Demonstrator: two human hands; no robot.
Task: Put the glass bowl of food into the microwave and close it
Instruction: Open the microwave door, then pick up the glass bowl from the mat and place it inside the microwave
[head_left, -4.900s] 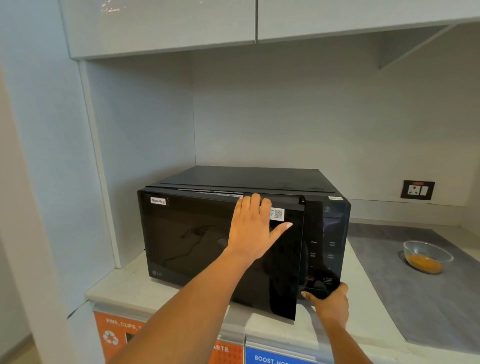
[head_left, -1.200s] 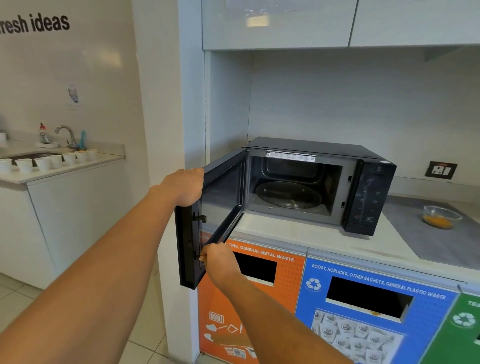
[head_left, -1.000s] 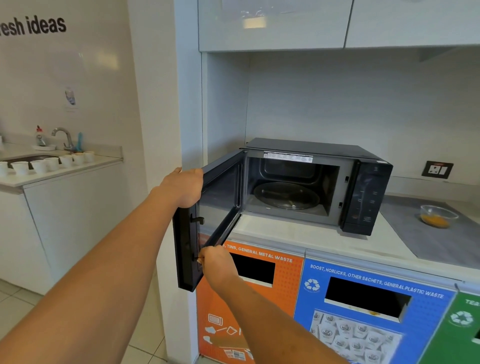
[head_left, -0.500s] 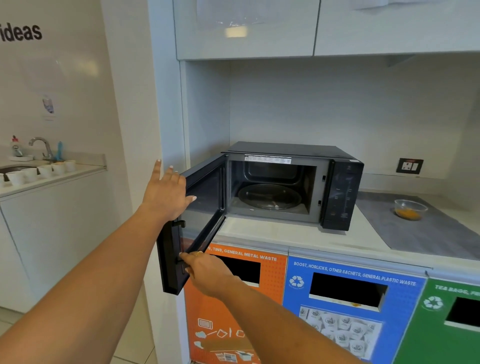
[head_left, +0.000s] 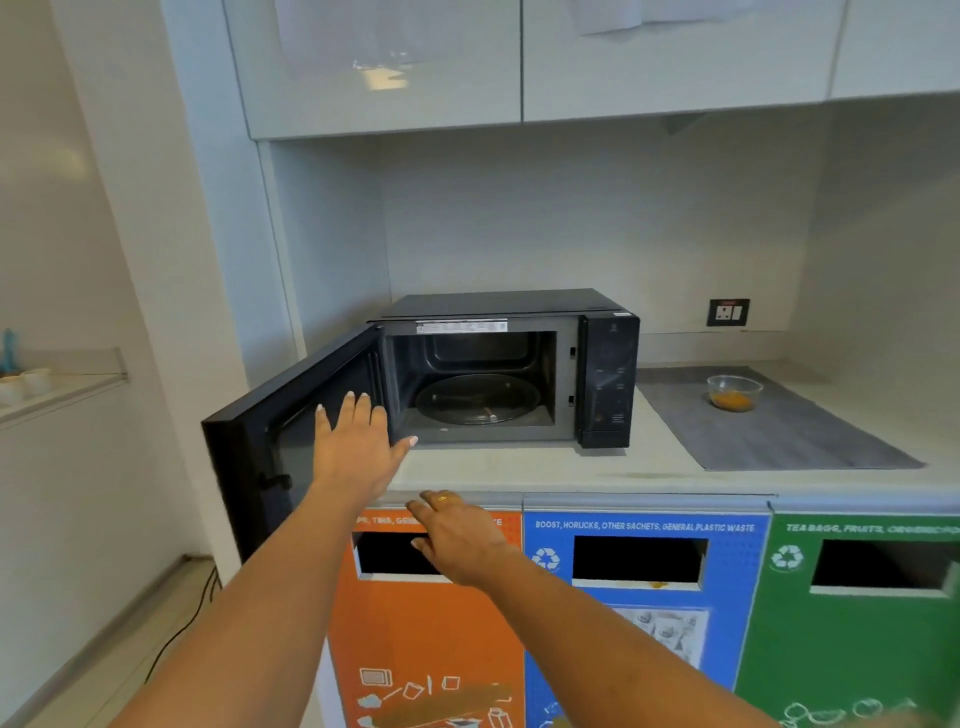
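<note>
Both hands, left (head_left: 358, 449) and right (head_left: 457, 535), are open and empty before the open microwave (head_left: 506, 364); the bowl (head_left: 734, 393), on the mat's (head_left: 779, 441) far edge, likely rigid, slick, breakable, best cupped two-handed under its rim.

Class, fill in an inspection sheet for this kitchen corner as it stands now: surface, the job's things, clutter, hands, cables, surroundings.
Surface: pale counter carrying a grey mat.
Job's things: microwave with its door swung wide open, glass turntable bare; glass bowl with orange food sits on the mat, right of the microwave.
Clutter: nothing seen on the counter.
Hands: left hand open, fingers spread, in front of the door; right hand open, holding nothing, wearing a ring.
Cables: dark cable on the floor at left.
Surroundings: wall socket, upper cabinets, orange, blue and green waste bins below.
</note>
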